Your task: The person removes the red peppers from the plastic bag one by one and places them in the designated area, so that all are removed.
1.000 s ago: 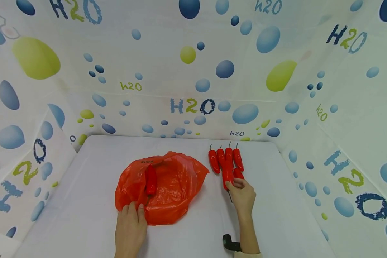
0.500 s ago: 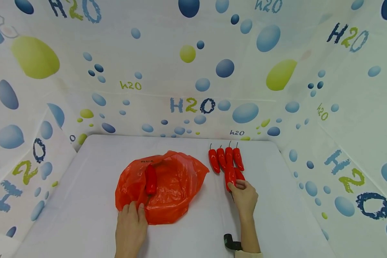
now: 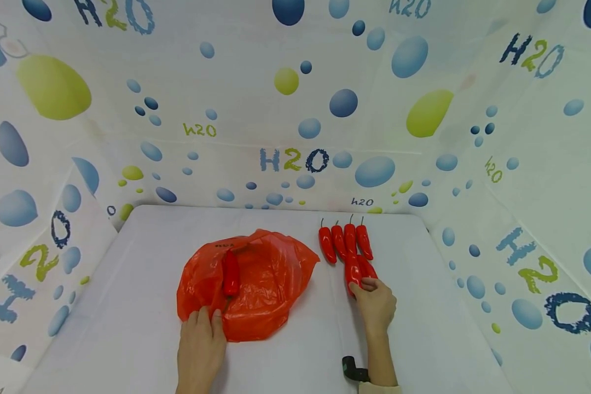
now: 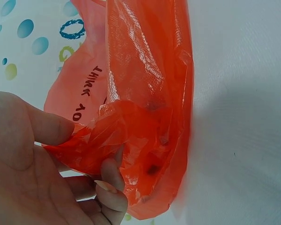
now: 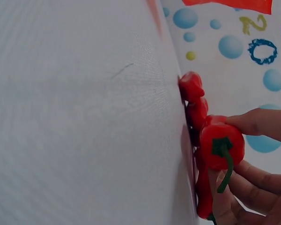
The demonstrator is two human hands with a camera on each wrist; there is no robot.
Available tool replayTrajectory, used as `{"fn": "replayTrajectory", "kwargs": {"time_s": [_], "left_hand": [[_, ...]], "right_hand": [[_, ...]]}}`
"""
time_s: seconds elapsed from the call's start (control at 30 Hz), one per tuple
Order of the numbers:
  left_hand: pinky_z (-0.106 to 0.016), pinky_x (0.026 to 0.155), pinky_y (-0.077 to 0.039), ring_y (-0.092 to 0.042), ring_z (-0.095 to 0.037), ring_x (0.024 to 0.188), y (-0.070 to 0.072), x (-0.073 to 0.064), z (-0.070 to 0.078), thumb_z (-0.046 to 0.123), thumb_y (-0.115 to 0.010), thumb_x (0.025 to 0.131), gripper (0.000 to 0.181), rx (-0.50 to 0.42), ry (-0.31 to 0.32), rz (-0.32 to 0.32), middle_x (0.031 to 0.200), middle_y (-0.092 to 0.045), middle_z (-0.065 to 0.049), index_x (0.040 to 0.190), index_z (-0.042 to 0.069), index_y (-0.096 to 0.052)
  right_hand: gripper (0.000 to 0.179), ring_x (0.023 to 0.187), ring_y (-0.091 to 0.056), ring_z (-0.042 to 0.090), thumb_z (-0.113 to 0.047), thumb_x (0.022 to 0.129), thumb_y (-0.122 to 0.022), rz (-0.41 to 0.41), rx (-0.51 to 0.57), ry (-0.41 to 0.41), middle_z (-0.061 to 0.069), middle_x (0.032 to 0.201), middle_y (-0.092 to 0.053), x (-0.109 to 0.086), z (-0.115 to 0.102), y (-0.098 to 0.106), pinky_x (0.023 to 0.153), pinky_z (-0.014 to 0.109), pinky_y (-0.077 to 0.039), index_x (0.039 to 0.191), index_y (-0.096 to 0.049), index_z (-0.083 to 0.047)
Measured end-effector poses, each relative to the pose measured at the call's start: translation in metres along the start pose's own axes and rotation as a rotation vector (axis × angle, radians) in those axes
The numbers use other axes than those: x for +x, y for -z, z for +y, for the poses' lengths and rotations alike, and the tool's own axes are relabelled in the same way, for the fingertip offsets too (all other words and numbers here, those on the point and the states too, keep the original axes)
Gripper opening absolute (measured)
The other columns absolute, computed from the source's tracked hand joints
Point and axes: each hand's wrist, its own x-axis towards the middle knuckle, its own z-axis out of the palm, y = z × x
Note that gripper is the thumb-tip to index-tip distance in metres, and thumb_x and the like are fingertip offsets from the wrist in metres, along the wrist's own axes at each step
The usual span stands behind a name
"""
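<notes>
My left hand [image 3: 201, 345] pinches the near left edge of a crumpled red plastic bag [image 3: 271, 287]; the left wrist view shows thumb and fingers on either side of the film [image 4: 96, 140]. Lying on the bag in the head view is one red chili pepper [image 3: 231, 276], stem toward me. At the right, my right hand [image 3: 376, 309] holds another red chili pepper [image 3: 353, 268] near its stem end. Its green stem [image 5: 225, 164] points at the right wrist camera. One more chili pepper [image 3: 367, 268] lies just right of it, partly hidden by the fingers.
Beyond the right hand, several red chili peppers form a row, stems away from me, the leftmost pepper [image 3: 327, 246] slightly tilted. A white cloth [image 3: 295, 366] covers the table. A black wrist-worn piece [image 3: 353, 371] sticks out beside the right forearm. A patterned curtain [image 3: 256, 109] stands behind.
My right hand has shifted slightly right with the chili pepper, closer against the pepper beside it. The left hand and the bag have stayed nearly still.
</notes>
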Motion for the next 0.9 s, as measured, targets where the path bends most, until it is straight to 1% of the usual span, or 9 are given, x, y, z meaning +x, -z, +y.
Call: {"fn": "replayTrajectory", "kwargs": {"time_s": [0.07, 0.3, 0.43, 0.5, 0.6, 0.77, 0.9], "left_hand": [[-0.057, 0.092, -0.05, -0.05, -0.038, 0.101, 0.0, 0.0, 0.0, 0.022, -0.049, 0.109, 0.042, -0.001, -0.002, 0.002, 0.11, -0.056, -0.024, 0.133, -0.013, -0.049], [-0.057, 0.091, -0.05, -0.05, -0.038, 0.101, 0.0, 0.0, 0.0, 0.022, -0.049, 0.109, 0.042, 0.005, -0.015, 0.011, 0.109, -0.056, -0.024, 0.133, -0.013, -0.049], [-0.057, 0.092, -0.05, -0.05, -0.038, 0.1, 0.0, -0.001, 0.0, 0.022, -0.049, 0.109, 0.042, 0.005, -0.017, 0.015, 0.109, -0.056, -0.023, 0.133, -0.013, -0.049], [-0.057, 0.092, -0.05, -0.05, -0.037, 0.1, 0.0, -0.001, 0.0, 0.022, -0.049, 0.109, 0.042, 0.004, -0.016, 0.016, 0.109, -0.056, -0.023, 0.133, -0.013, -0.049], [-0.057, 0.092, -0.05, -0.049, -0.037, 0.1, 0.0, -0.001, 0.0, 0.022, -0.049, 0.109, 0.042, 0.006, -0.015, 0.014, 0.109, -0.056, -0.023, 0.132, -0.013, -0.049], [-0.058, 0.092, -0.05, -0.049, -0.039, 0.102, 0.0, -0.001, -0.001, 0.022, -0.049, 0.11, 0.043, 0.007, -0.008, 0.011, 0.11, -0.056, -0.025, 0.133, -0.014, -0.049], [-0.058, 0.09, -0.05, -0.049, -0.04, 0.103, 0.0, -0.001, -0.002, 0.023, -0.048, 0.11, 0.042, 0.004, -0.014, 0.028, 0.11, -0.057, -0.025, 0.132, -0.013, -0.05]], "right_hand": [[0.032, 0.08, -0.075, 0.032, -0.024, 0.086, -0.083, 0.002, -0.005, -0.003, 0.018, 0.094, -0.078, 0.0, 0.001, 0.0, 0.061, 0.036, -0.058, 0.108, -0.077, -0.001], [0.033, 0.085, -0.073, 0.034, -0.026, 0.088, -0.081, -0.005, -0.036, -0.039, 0.018, 0.095, -0.077, 0.003, 0.007, 0.001, 0.061, 0.035, -0.054, 0.11, -0.077, -0.002], [0.033, 0.085, -0.073, 0.036, -0.024, 0.088, -0.081, -0.011, -0.044, -0.044, 0.02, 0.097, -0.077, 0.004, 0.01, 0.002, 0.062, 0.037, -0.056, 0.111, -0.076, -0.001], [0.033, 0.085, -0.073, 0.036, -0.023, 0.088, -0.081, -0.014, -0.048, -0.047, 0.02, 0.097, -0.077, 0.004, 0.011, 0.002, 0.061, 0.036, -0.053, 0.112, -0.076, -0.001], [0.033, 0.085, -0.073, 0.036, -0.023, 0.089, -0.08, -0.018, -0.052, -0.054, 0.02, 0.097, -0.077, 0.003, 0.01, 0.003, 0.061, 0.036, -0.053, 0.112, -0.076, -0.001], [0.035, 0.086, -0.073, 0.037, -0.024, 0.088, -0.081, -0.032, -0.051, -0.064, 0.021, 0.098, -0.077, 0.0, 0.01, 0.008, 0.065, 0.042, -0.057, 0.113, -0.075, 0.001], [0.036, 0.085, -0.073, 0.036, -0.024, 0.088, -0.081, -0.041, -0.055, -0.063, 0.021, 0.099, -0.076, 0.0, 0.012, 0.01, 0.063, 0.038, -0.057, 0.114, -0.075, 0.001]]}}
